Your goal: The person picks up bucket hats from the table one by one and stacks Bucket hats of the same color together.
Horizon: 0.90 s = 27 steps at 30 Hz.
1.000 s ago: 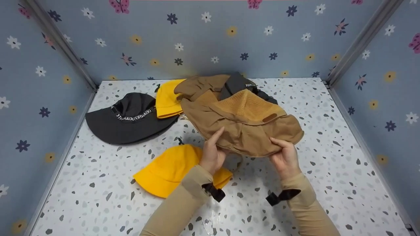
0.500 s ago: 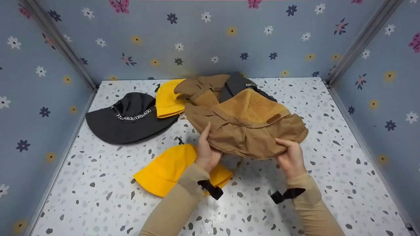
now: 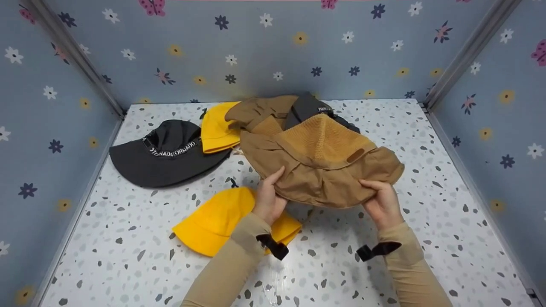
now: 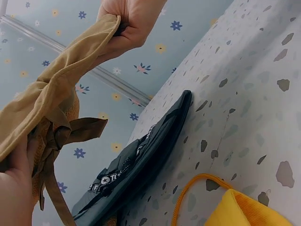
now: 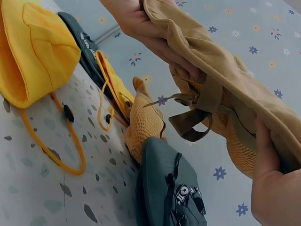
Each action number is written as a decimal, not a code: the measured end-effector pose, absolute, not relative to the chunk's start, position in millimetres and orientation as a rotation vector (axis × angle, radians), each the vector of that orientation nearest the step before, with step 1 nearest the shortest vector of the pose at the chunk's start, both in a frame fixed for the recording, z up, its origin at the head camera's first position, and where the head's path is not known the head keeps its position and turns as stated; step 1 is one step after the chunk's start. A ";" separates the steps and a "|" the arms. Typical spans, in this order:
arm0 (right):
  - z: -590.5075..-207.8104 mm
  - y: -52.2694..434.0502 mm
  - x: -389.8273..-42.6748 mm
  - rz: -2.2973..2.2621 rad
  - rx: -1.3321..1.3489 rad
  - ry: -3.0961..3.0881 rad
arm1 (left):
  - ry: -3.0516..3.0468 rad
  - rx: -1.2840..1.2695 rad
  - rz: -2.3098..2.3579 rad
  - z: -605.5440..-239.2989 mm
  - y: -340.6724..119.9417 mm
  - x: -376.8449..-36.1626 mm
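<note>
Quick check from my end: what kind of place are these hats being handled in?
Probably a small staged booth rather than a shop or home: a speckled terrazzo-pattern tabletop boxed in by flower-print wall panels joined with metal corner strips, with only hats laid out, including the brown sun hat in hand.

We wear long, close-fitting sleeves in a plain beige, one on each forearm, and they run down to the wrists, where the cuffs bunch into soft folds. Our left hand [image 3: 268,199] and right hand [image 3: 382,201] are bare, with no gloves, rings or watch. At each wrist sits a black strap with a small black clip: the left one points towards four o'clock, the right one towards eight o'clock. The sleeve fabric looks smooth and unprinted.
</note>
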State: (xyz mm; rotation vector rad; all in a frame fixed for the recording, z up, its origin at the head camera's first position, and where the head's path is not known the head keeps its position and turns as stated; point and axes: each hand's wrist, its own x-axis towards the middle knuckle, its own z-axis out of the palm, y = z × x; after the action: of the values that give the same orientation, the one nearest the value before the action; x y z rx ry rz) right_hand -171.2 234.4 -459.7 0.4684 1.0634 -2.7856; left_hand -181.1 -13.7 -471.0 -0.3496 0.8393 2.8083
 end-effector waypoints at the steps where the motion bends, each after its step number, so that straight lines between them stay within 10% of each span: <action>1: -460.3 235.2 -171.1 -2.777 0.468 1.078 | 0.848 -0.350 2.810 -471.4 -13.5 -181.0; 27: -463.5 272.3 -168.7 -2.865 0.516 1.041 | 1.073 -0.409 2.735 -479.5 -18.5 -182.1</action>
State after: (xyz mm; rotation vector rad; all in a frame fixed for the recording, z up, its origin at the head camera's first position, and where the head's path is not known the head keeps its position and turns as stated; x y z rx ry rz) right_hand -168.7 272.3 -463.5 0.5160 1.0415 -2.8648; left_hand -182.1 -18.5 -479.5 -0.4091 1.0726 2.7354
